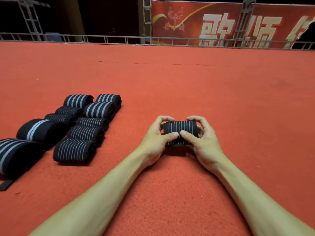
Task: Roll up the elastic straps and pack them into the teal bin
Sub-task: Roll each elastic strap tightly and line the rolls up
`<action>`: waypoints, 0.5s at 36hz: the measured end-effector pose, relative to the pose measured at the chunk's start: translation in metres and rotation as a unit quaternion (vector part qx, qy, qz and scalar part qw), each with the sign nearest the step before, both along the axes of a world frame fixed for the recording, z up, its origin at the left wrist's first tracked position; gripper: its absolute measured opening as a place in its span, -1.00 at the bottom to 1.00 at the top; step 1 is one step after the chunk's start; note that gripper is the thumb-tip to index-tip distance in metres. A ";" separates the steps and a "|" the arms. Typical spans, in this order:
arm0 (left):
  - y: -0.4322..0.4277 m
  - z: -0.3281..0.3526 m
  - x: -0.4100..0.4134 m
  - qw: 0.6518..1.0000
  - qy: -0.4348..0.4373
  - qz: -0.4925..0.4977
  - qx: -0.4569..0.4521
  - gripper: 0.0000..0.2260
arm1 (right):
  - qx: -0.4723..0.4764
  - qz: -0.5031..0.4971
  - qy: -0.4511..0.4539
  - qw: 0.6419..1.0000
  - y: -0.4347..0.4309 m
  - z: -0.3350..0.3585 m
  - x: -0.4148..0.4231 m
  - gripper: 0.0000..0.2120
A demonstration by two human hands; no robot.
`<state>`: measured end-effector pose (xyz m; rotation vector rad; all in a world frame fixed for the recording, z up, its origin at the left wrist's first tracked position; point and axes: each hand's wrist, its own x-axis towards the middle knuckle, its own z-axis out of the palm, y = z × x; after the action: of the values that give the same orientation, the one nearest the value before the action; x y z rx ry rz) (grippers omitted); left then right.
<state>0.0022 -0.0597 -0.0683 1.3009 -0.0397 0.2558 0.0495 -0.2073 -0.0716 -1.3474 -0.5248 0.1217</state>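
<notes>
A black elastic strap roll with thin white stripes [183, 127] sits on the red carpet [170, 86], right of centre. My left hand [157, 135] grips its left end, thumb on top and fingers curled over the far side. My right hand [202, 136] grips its right end the same way, and the two thumbs nearly touch on the roll. To the left lie several rolled black straps in rows, such as one with thin stripes [75, 149] and one with broad grey stripes [100, 109]. No teal bin is in view.
A larger roll with wide grey bands [15, 155] lies at the left edge, with a loose black tab [6, 184] beside it. A metal rail [119, 39] and a red banner [221, 24] bound the carpet's far side.
</notes>
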 end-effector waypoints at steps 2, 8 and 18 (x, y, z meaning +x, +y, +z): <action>-0.001 0.005 -0.002 1.000 0.016 -0.007 -0.015 -0.71 | 0.007 0.001 -0.014 1.000 -0.002 -0.001 0.003 -0.61; 0.002 0.007 -0.001 0.997 0.073 -0.035 -0.005 -0.94 | 0.017 0.013 -0.057 0.998 -0.004 -0.002 0.006 -0.45; 0.009 0.003 -0.002 0.999 0.000 -0.007 0.037 -0.71 | -0.005 -0.062 -0.038 0.997 -0.005 -0.001 0.002 -0.56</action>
<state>-0.0001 -0.0502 -0.0653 1.3735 -0.0582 0.2443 0.0512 -0.2123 -0.0722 -1.3955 -0.5027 -0.0282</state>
